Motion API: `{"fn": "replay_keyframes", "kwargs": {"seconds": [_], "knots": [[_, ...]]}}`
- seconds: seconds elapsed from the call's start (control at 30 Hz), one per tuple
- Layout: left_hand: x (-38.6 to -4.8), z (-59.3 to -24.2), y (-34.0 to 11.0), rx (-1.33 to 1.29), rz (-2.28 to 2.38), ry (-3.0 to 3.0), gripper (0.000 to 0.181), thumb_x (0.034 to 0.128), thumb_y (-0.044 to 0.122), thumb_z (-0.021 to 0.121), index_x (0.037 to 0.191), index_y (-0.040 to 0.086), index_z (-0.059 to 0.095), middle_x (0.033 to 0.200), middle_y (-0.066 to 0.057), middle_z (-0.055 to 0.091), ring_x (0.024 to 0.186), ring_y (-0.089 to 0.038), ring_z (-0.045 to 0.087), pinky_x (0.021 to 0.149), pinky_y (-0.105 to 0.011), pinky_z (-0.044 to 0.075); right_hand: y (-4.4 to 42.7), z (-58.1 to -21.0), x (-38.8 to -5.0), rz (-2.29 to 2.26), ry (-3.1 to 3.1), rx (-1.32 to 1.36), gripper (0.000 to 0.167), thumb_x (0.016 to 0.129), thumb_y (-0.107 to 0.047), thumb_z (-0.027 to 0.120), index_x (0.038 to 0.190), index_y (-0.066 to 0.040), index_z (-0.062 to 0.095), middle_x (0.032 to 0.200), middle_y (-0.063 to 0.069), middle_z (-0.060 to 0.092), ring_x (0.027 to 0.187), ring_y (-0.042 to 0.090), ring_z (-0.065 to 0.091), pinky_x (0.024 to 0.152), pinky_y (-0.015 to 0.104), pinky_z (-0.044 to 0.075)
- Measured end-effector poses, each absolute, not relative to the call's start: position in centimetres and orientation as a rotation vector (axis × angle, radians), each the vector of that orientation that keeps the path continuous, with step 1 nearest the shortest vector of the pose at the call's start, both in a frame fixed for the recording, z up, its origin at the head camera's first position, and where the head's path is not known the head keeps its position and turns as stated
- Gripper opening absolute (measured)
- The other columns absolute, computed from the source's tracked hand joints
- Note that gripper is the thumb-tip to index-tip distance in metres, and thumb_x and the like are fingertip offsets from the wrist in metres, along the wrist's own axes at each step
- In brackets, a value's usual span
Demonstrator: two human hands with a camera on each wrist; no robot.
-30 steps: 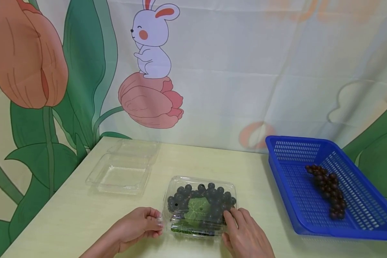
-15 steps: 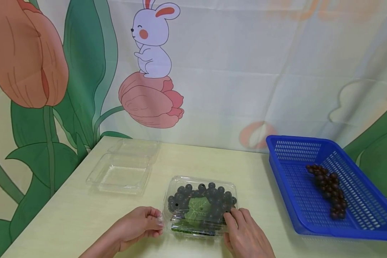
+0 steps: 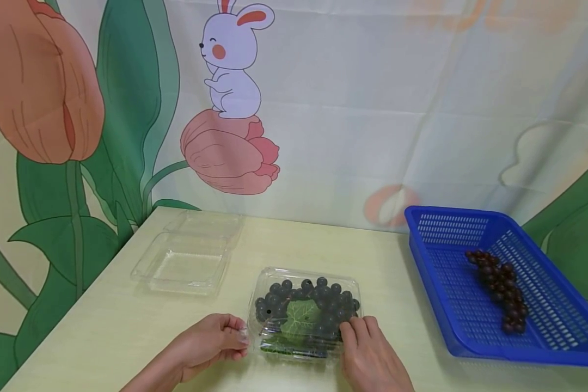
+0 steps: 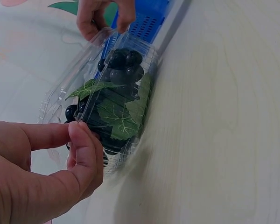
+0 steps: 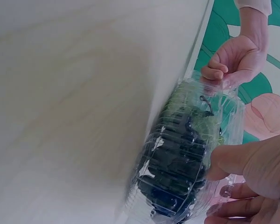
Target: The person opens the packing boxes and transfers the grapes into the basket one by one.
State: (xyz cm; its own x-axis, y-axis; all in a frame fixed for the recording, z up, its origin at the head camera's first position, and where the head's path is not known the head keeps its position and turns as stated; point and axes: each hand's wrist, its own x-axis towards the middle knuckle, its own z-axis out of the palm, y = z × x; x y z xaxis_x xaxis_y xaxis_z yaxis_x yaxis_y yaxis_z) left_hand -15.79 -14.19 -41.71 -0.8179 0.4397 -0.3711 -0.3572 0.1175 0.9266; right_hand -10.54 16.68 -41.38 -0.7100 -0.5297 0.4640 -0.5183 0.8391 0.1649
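A clear plastic clamshell box (image 3: 301,270) sits on the table before me, its lid down over dark grapes (image 3: 334,294) and a green leaf (image 3: 300,316). At its front left corner, my left hand (image 3: 208,344) pinches the rim between thumb and fingers; the left wrist view shows that pinch (image 4: 77,123) up close. My right hand (image 3: 374,356) holds the front right corner. In the right wrist view its thumb (image 5: 228,161) lies against the box's front side, with the other fingers over by the lid. Part of the right front edge is hidden behind the fingers.
Another clear clamshell box (image 3: 149,258) stands open at the back left, with nothing in it. On the right, a blue plastic basket (image 3: 428,305) holds a bunch of reddish-brown grapes (image 3: 500,288). A printed cloth (image 3: 333,109) hangs behind the table.
My right hand has turned slightly and its fingers have drawn closer together at the box's corner, with the thumb now hidden from the head view. The left hand and the box stay put.
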Motion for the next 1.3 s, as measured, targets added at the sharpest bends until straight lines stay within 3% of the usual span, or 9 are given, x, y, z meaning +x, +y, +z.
{"fn": "replay_keyframes", "kwargs": {"seconds": [0.33,0.53,0.77,0.97,1.13,1.3], "knots": [[-15.9,-41.9,-14.1,0.084,1.768,1.822,0.012,0.1006,-0.004,0.056,0.109,-0.008,0.049,0.092,-0.010,0.058,0.082,-0.017,0.061,0.072,-0.026,0.054,16.6,-40.8,-10.4,-0.170,-2.534,0.834,0.019,0.084,0.005,0.062,0.102,0.007,0.058,0.088,0.013,0.054,0.077,0.024,0.043,0.070,0.035,0.044],[-15.9,-41.9,-14.1,0.078,1.766,1.830,0.017,0.0992,-0.004,0.058,0.112,-0.010,0.048,0.092,-0.011,0.058,0.081,-0.017,0.061,0.072,-0.026,0.053,17.0,-40.9,-10.7,-0.188,-2.499,0.836,0.019,0.082,0.011,0.060,0.101,0.008,0.056,0.086,0.014,0.052,0.075,0.024,0.039,0.069,0.034,0.041],[-16.0,-41.6,-14.2,0.018,1.727,1.841,0.026,0.0997,-0.003,0.058,0.120,-0.014,0.046,0.097,-0.014,0.057,0.084,-0.020,0.061,0.075,-0.030,0.053,17.6,-41.0,-10.8,-0.060,-2.502,0.788,0.035,0.068,0.017,0.069,0.099,0.006,0.057,0.091,0.014,0.056,0.079,0.026,0.046,0.071,0.036,0.046],[-15.9,-41.7,-14.2,0.007,1.729,1.838,0.027,0.1001,-0.003,0.059,0.120,-0.014,0.046,0.097,-0.014,0.058,0.084,-0.019,0.062,0.076,-0.030,0.054,17.3,-40.2,-10.9,-0.006,-2.518,0.781,0.032,0.072,0.020,0.065,0.100,0.005,0.060,0.088,0.011,0.055,0.078,0.024,0.044,0.072,0.035,0.045],[-15.9,-41.6,-14.2,-0.003,1.734,1.836,0.029,0.0998,-0.003,0.060,0.122,-0.015,0.045,0.098,-0.015,0.058,0.085,-0.020,0.062,0.077,-0.030,0.055,17.2,-39.4,-10.9,0.028,-2.588,0.731,0.032,0.071,0.011,0.072,0.100,0.001,0.063,0.090,0.008,0.058,0.081,0.024,0.048,0.072,0.035,0.048],[-15.9,-41.7,-14.2,-0.001,1.740,1.844,0.031,0.0992,-0.003,0.060,0.123,-0.016,0.044,0.097,-0.015,0.059,0.084,-0.020,0.062,0.076,-0.029,0.055,17.2,-38.1,-11.1,0.079,-2.718,0.700,0.033,0.074,0.006,0.076,0.104,-0.001,0.064,0.094,0.006,0.060,0.084,0.022,0.047,0.064,0.032,0.048]]}}
